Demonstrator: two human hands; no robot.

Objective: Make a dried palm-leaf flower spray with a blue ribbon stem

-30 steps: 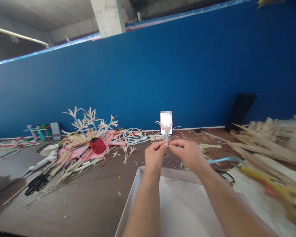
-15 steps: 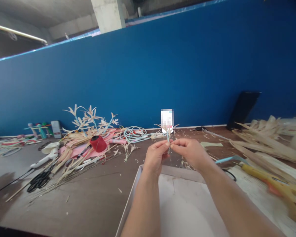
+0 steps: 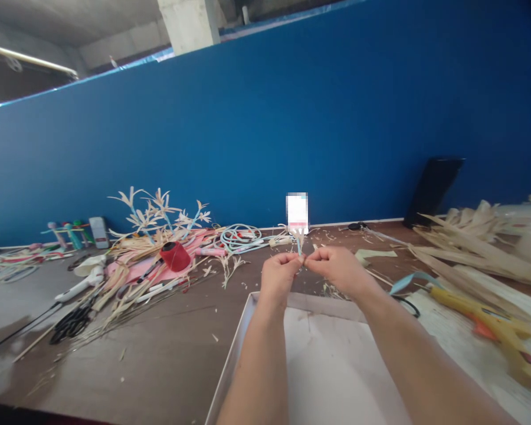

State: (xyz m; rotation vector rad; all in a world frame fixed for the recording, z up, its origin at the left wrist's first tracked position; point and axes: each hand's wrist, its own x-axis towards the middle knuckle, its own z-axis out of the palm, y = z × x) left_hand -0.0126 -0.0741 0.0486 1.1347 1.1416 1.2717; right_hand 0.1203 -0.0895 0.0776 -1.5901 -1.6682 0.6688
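Observation:
My left hand (image 3: pixel 278 277) and my right hand (image 3: pixel 340 268) meet in front of me, fingertips pinched together on a small straw flower on a light blue stem (image 3: pixel 299 244). Both hands hover above the far edge of a shallow white box (image 3: pixel 243 330). The stem's lower part is hidden between my fingers. Thin straw petals stick up just above the pinch.
A brown table (image 3: pixel 150 348) carries a pile of straw flowers (image 3: pixel 159 215), a red thread spool (image 3: pixel 174 255), black scissors (image 3: pixel 71 323) and a white glue gun (image 3: pixel 82 282) at left. Dried husks (image 3: pixel 473 242) and a yellow glue gun (image 3: pixel 482 319) lie at right. A blue wall (image 3: pixel 292 118) stands behind.
My hands have stayed pinched on the small stem, shifting slightly upward and left in the view; the fingers have worked round it a little.

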